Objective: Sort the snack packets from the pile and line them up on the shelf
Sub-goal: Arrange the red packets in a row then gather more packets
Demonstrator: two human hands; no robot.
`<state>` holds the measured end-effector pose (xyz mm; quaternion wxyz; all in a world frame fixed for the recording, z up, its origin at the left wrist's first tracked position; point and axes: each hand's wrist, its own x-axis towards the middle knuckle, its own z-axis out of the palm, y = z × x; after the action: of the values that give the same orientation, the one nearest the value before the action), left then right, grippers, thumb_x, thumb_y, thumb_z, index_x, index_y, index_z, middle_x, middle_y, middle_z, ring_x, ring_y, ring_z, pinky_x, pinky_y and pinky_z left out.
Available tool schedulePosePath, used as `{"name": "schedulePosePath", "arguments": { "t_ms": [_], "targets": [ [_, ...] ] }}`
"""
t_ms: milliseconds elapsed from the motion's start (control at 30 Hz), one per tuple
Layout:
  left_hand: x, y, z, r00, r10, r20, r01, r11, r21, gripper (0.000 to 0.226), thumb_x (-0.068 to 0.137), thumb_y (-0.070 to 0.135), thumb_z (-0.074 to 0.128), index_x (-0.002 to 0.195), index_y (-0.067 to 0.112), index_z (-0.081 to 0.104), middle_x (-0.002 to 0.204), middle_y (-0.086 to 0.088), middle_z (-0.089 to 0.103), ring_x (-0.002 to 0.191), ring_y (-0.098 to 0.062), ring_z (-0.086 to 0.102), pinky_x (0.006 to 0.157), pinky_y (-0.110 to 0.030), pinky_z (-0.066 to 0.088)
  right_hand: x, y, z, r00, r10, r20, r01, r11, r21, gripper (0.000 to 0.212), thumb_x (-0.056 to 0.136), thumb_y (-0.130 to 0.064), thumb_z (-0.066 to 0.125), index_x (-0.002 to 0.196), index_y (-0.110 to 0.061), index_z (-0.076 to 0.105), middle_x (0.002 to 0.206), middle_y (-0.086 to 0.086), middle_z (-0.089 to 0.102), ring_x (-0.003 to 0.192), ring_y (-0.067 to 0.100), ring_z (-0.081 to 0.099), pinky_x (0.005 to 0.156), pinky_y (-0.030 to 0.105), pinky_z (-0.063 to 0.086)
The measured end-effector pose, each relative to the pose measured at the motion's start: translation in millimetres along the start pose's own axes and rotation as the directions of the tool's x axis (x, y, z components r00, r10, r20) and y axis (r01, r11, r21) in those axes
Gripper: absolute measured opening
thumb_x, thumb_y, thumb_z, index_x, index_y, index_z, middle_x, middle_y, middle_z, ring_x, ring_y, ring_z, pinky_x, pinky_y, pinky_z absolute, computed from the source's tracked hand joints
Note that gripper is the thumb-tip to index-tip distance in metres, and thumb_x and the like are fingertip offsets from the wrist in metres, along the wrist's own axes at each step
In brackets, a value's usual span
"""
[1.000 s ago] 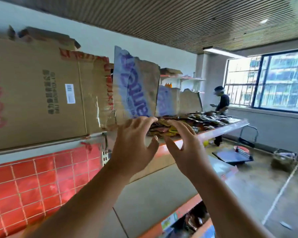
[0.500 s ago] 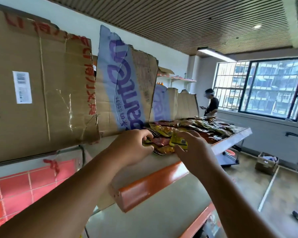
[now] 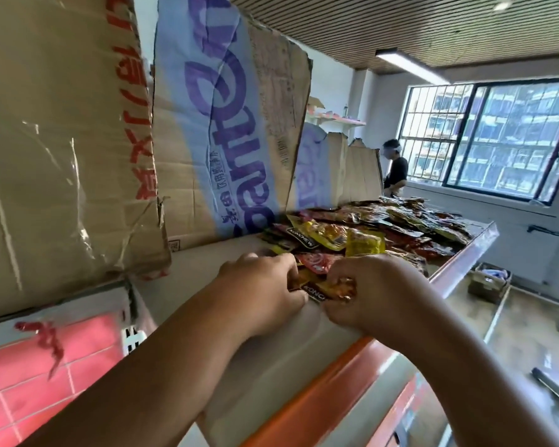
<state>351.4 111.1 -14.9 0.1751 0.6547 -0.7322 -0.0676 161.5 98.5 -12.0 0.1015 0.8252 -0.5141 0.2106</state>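
- Between the two hands, at the near end of the pile, lies one dark-and-orange packet (image 3: 323, 290). The left hand (image 3: 265, 285) has its fingers curled onto the packet's left edge, and the right hand (image 3: 368, 291) pinches its right end.
- Just beyond the hands, the pile (image 3: 384, 227) of red, yellow and dark packets runs away along the shelf (image 3: 320, 382) towards its far end. The packets overlap loosely, with no order to be seen.
- To the left of the left hand there is a bare stretch of shelf, and no packet stands or lies there in a row.
- Behind the hands and the pile, sheets of cardboard (image 3: 213, 124) lean upright along the back of the shelf.
- Far beyond the right hand, a person (image 3: 396, 169) stands by the window (image 3: 510, 137), apart from this work.
- Judged from this, the job is near its start. One packet is being taken from the heap, nothing is lined up in view, and almost the whole pile remains to sort.
- The bare stretch beside the left hand looks the likely place to begin a row, though that is only a guess.
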Motion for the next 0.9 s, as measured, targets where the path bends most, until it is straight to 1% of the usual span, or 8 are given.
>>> {"name": "schedulePosePath", "arguments": {
  "t_ms": [100, 167, 300, 400, 567, 767, 833, 900],
  "targets": [
    [-6, 5, -4, 0.999, 0.034, -0.010, -0.033, 0.997, 0.063, 0.031, 0.102, 0.058, 0.048, 0.126, 0.039, 0.052, 0.109, 0.004, 0.045, 0.103, -0.017, 0.037, 0.099, -0.038, 0.038, -1, -5, -4, 0.997, -0.078, 0.008, 0.078, 0.997, -0.021, 0.006, 0.075, -0.040, 0.065, 0.071, -0.043, 0.061, 0.056, -0.020, 0.045, 0.052, -0.007, 0.043, 0.052, 0.013, 0.027],
    [-12, 5, -7, 0.998, 0.056, -0.040, -0.051, 0.993, 0.110, 0.028, 0.105, 0.054, 0.045, 0.127, 0.039, 0.051, 0.118, 0.003, 0.053, 0.107, -0.020, 0.039, 0.099, -0.039, 0.036, -3, -6, -6, 0.994, -0.106, -0.008, 0.106, 0.994, -0.004, 0.019, 0.077, -0.030, 0.062, 0.064, -0.041, 0.055, 0.053, -0.022, 0.043, 0.051, -0.008, 0.044, 0.051, 0.010, 0.026],
    [-37, 1, -13, 0.997, 0.042, -0.067, -0.030, 0.985, 0.167, 0.030, 0.106, 0.051, 0.043, 0.135, 0.049, 0.049, 0.127, -0.001, 0.054, 0.106, -0.025, 0.048, 0.093, -0.037, 0.040, -8, -8, -4, 0.972, -0.230, -0.038, 0.232, 0.969, 0.087, 0.015, 0.078, -0.021, 0.058, 0.063, -0.025, 0.056, 0.062, -0.013, 0.054, 0.060, 0.006, 0.055, 0.055, 0.020, 0.043],
    [-69, -2, -19, 0.988, 0.105, -0.116, -0.069, 0.957, 0.281, 0.036, 0.107, 0.052, 0.039, 0.142, 0.046, 0.047, 0.127, 0.014, 0.055, 0.116, -0.016, 0.048, 0.097, -0.033, 0.038, -16, -17, -6, 0.926, -0.378, 0.007, 0.366, 0.899, 0.240, 0.010, 0.079, -0.021, 0.055, 0.070, -0.021, 0.061, 0.074, -0.010, 0.060, 0.072, 0.007, 0.058, 0.067, 0.025, 0.048],
    [-116, -22, -30, 0.996, -0.011, -0.088, 0.041, 0.936, 0.348, 0.076, 0.067, 0.083, 0.009, 0.125, 0.055, 0.049, 0.119, 0.030, 0.055, 0.111, 0.004, 0.043, 0.092, -0.022, 0.041, -11, -4, -14, 0.866, -0.487, 0.113, 0.390, 0.800, 0.457, 0.015, 0.079, -0.010, 0.058, 0.072, -0.023, 0.060, 0.097, -0.012, 0.069, 0.094, 0.006, 0.066, 0.080, 0.026, 0.052],
    [-102, -4, -29, 0.972, -0.143, -0.186, 0.187, 0.951, 0.245, 0.034, 0.087, 0.067, 0.057, 0.089, 0.034, 0.051, 0.091, 0.017, 0.056, 0.092, -0.002, 0.050, 0.080, -0.025, 0.045, 4, -4, -14, 0.934, -0.348, 0.078, 0.308, 0.898, 0.315, 0.028, 0.092, -0.053, 0.059, 0.086, -0.025, 0.057, 0.079, -0.008, 0.060, 0.071, 0.007, 0.057, 0.060, 0.021, 0.046],
    [-88, 1, -22, 0.965, -0.190, -0.183, 0.228, 0.949, 0.216, 0.027, 0.086, 0.058, 0.063, 0.087, 0.034, 0.051, 0.085, 0.011, 0.058, 0.083, -0.007, 0.054, 0.070, -0.027, 0.044, 7, -23, -11, 0.930, -0.364, 0.056, 0.331, 0.893, 0.305, 0.049, 0.082, -0.074, 0.051, 0.094, -0.026, 0.055, 0.085, -0.006, 0.062, 0.077, 0.012, 0.060, 0.069, 0.028, 0.051],
    [-78, 3, -18, 0.949, -0.241, -0.203, 0.281, 0.939, 0.199, 0.022, 0.087, 0.048, 0.068, 0.086, 0.034, 0.051, 0.080, 0.005, 0.059, 0.075, -0.009, 0.056, 0.063, -0.030, 0.043, 11, -32, -5, 0.915, -0.396, 0.071, 0.370, 0.898, 0.240, 0.054, 0.082, -0.073, 0.052, 0.099, -0.022, 0.056, 0.093, 0.000, 0.066, 0.088, 0.022, 0.063, 0.076, 0.035, 0.052]
  ]
}}
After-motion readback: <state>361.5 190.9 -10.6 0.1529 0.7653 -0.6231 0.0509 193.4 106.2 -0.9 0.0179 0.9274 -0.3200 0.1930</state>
